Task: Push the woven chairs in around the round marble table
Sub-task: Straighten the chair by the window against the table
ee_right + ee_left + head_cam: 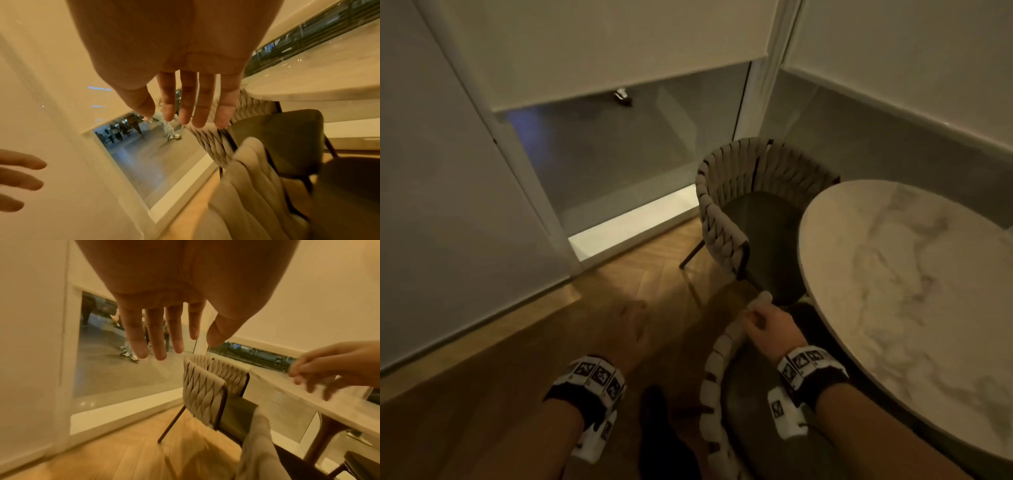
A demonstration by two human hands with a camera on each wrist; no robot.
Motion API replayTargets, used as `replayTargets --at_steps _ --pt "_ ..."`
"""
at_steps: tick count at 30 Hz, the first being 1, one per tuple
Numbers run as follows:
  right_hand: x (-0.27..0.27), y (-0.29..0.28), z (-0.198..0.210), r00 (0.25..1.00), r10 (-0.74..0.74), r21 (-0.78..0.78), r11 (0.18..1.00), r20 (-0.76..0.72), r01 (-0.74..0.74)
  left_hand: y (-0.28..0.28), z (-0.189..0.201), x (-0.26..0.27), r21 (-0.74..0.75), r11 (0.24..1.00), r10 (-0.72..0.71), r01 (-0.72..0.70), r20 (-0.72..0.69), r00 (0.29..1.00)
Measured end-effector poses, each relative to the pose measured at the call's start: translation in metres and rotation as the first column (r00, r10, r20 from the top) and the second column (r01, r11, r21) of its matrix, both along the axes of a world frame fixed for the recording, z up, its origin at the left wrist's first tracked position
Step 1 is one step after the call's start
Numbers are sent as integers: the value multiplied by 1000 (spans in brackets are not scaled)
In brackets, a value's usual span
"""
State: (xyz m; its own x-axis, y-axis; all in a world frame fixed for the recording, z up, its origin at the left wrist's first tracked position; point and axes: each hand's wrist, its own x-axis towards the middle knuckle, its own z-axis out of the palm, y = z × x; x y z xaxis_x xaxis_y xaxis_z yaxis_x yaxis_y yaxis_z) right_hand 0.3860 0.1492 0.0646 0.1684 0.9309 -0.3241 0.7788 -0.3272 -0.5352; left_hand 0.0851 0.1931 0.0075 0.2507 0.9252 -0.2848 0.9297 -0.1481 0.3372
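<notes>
Two woven chairs in view, both at the round marble table [907,308]. Far chair [750,205]: beige braided back, dark green seat partly under the table edge, thin dark legs on the wood floor [524,394], standing just beside the glazed window panel [619,154]. Near chair [717,387]: only its curved braided back rail and part of the dark seat show at the lower edge of the head view, its seat close against the table rim. Right hand [767,320]: over the forward end of the near chair's rail; the head view reads as touching it, but the right wrist view shows four fingers [185,104] straight and close together with the thumb alongside, closed on nothing, so contact cannot be told. Left hand [635,322]: in the air above the floor, left of the near chair, fingers [156,331] straight and slightly spread, holding nothing. Surroundings: one roller blind [619,44] lowered partway over the window, white walls on both sides, one white sill strip at floor level. Between the two chairs lies a narrow gap of floor. Wrist views alone show figures outside the glass and a dark pedestal under the table; the left wrist view also shows another dark seat at lower right. Head view alone shows the marble veining and both wrist bands.
</notes>
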Motion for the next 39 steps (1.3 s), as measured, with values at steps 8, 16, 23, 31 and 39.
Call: replayTargets --at_steps 8,16,23,31,39 --pt "22 234 -37 985 -135 -5 991 107 136 146 54 18 33 999 -3 -5 234 972" --pt "31 334 -90 988 -47 -380 920 147 100 280 56 33 -33 996 -75 85 247 966" --pt "6 331 -122 955 -253 -400 868 156 295 409 53 73 -80 991 -84 111 284 955" --pt "12 371 -118 839 -527 -371 758 136 536 547 2 151 -230 945 -165 232 279 946" --pt "27 397 -114 804 -518 -463 659 294 593 641 -53 215 -360 900 -143 244 285 948"
